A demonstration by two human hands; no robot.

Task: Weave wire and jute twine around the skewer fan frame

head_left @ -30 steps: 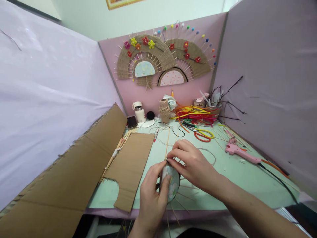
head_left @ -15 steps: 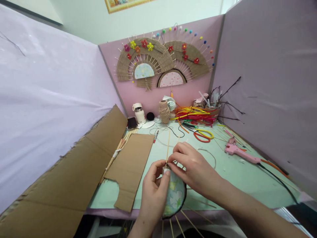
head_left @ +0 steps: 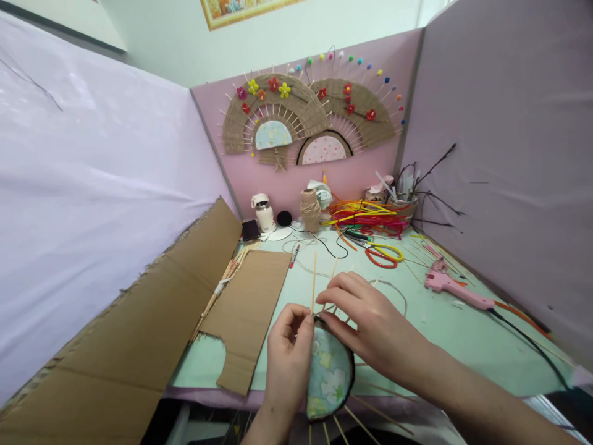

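A half-round fan piece (head_left: 330,374), covered in blue floral cloth with a dark rim, hangs at the table's front edge. Thin wooden sticks (head_left: 314,281) radiate from its curved side. My left hand (head_left: 290,349) is closed, thumb and forefinger pinching the fan's upper corner by the base of a stick. My right hand (head_left: 368,315) is just to the right, its thumb and forefinger closed on a thin twine (head_left: 393,287) that loops out over the table behind it. The exact grip points are partly covered by the fingers.
Cut cardboard (head_left: 248,309) and bundled sticks (head_left: 217,290) lie left, beside a tall cardboard sheet (head_left: 152,315). Scissors (head_left: 382,254), a twine spool (head_left: 310,210) and coloured pipe cleaners (head_left: 370,216) are behind. A pink glue gun (head_left: 456,289) lies right. Finished fans (head_left: 278,102) hang on the back panel.
The left thumb has moved from the fan's cloth face up to its corner. My right fingers have shifted slightly right, away from the left fingertips. The view has shifted a little.
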